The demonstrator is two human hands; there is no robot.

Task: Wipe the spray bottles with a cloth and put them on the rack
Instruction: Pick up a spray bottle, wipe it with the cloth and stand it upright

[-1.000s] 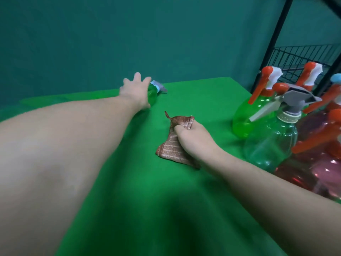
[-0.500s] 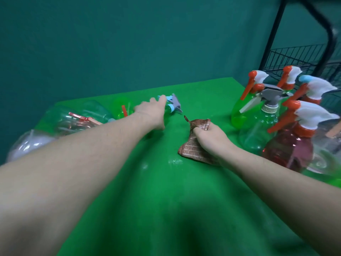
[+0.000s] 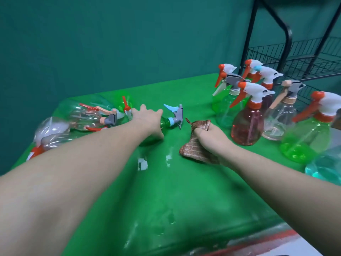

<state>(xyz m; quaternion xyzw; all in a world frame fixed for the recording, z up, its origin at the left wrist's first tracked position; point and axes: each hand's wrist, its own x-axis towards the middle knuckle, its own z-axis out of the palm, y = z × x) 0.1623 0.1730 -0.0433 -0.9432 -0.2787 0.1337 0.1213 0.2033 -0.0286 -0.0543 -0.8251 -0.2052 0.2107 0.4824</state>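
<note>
My left hand (image 3: 148,120) lies over a green spray bottle (image 3: 167,122) that rests on its side on the green table (image 3: 166,191); its grey and blue trigger head points right. The fingers wrap over the bottle's body, which is mostly hidden under the hand. My right hand (image 3: 210,136) grips a brown striped cloth (image 3: 193,150) lying on the table, just right of that bottle. A black wire rack (image 3: 299,58) stands at the back right.
Several upright spray bottles stand at the right: a pink one (image 3: 247,126), a clear one (image 3: 280,121), a green one (image 3: 304,139). Several clear bottles (image 3: 83,117) lie in a pile at the left. Wet patches (image 3: 143,164) mark the table's middle.
The view has swung left and down, so the pile of lying bottles shows. My left hand has closed over the lying green bottle. My right hand stays on the cloth.
</note>
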